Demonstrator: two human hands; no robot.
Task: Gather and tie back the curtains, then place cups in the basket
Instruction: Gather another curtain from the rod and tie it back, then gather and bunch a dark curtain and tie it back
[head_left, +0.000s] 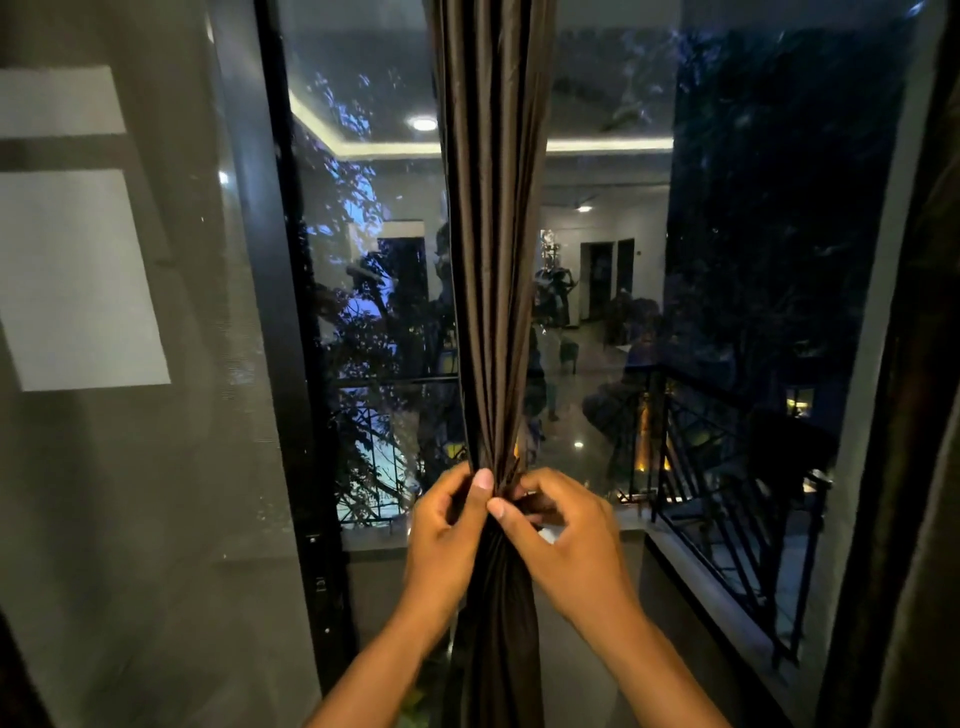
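Dark brown pleated curtain (491, 260) bunched | left hand (447, 525), right hand (566, 530) pinch its waist, cinching for tying

Grey window sill (374, 538), black balcony railing (727, 499) beyond

I count one dark brown cloth curtain (491, 260), bunched up in the middle. I see two bare hands on it, the left hand (447, 525) and the right hand (563, 530). One black metal railing (727, 499) is far right.
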